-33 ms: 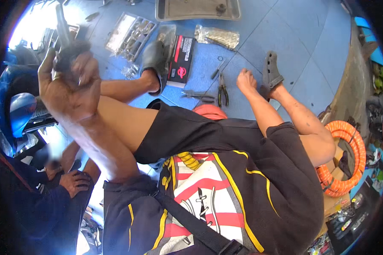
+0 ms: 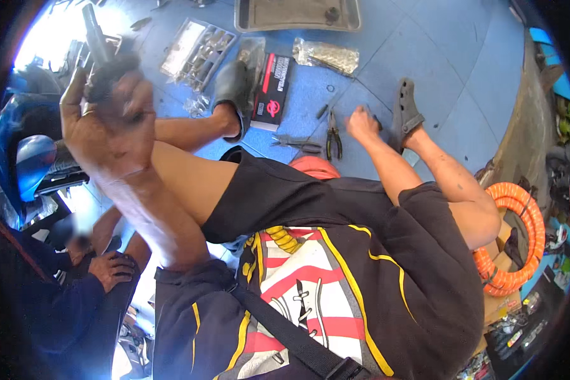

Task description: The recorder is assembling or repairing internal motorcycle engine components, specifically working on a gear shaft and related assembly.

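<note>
My left hand [image 2: 111,136] grips a blurred dark part [image 2: 111,71] with a shaft; right hand [image 2: 362,123], grip unclear, near pliers [image 2: 333,140], well in from the right edge of the floor [image 2: 453,76].

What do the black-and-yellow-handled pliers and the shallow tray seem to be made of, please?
Black-and-yellow-handled pliers: likely dull steel, from the grey jaws; the coloured grips suggest plastic or rubber. Shallow tray: probably satin metal, from its silvery sheen.
</note>
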Available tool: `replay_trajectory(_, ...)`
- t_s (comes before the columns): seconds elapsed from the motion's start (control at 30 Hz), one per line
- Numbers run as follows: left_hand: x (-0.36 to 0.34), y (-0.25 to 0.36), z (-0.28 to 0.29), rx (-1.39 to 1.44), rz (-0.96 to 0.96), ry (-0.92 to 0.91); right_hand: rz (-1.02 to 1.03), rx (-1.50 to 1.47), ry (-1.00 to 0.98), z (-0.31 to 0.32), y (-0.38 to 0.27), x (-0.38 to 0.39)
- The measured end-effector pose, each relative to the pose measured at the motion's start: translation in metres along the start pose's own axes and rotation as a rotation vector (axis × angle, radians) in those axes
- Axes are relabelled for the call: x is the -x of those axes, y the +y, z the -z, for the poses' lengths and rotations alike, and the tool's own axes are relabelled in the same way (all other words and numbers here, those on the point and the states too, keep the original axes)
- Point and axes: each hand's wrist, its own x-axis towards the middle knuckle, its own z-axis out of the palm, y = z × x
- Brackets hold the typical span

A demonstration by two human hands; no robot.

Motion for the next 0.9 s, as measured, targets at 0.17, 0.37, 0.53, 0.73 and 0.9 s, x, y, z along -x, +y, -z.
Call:
replay_trajectory(0.17, 0.007, -0.04, -0.04, 0.11, -0.227, 0.41, 0.181, -0.064, -0.32, -0.07, -0.017, 0.043)
replay_trajectory(0.37, 0.017, -0.079, -0.052, 0.378, 0.036, -0.02, 0.131, -0.056, -0.273, -0.034, -0.029, 0.059)
replay_trajectory(0.53, 0.013, -0.118, -0.045, 0.654, 0.283, -0.056, -0.181, -0.802, -0.623, -0.013, 0.009, 0.005)
replay_trajectory(0.73, 0.018, -0.144, -0.045, 0.393, 0.264, -0.14, -0.05, -1.112, -0.665, 0.236, -0.002, 0.074)
replay_trajectory(0.9, 0.014, -0.164, -0.046, -0.056, 0.184, -0.177, 0.248, -1.186, -0.251, 0.352, -0.025, 0.153)
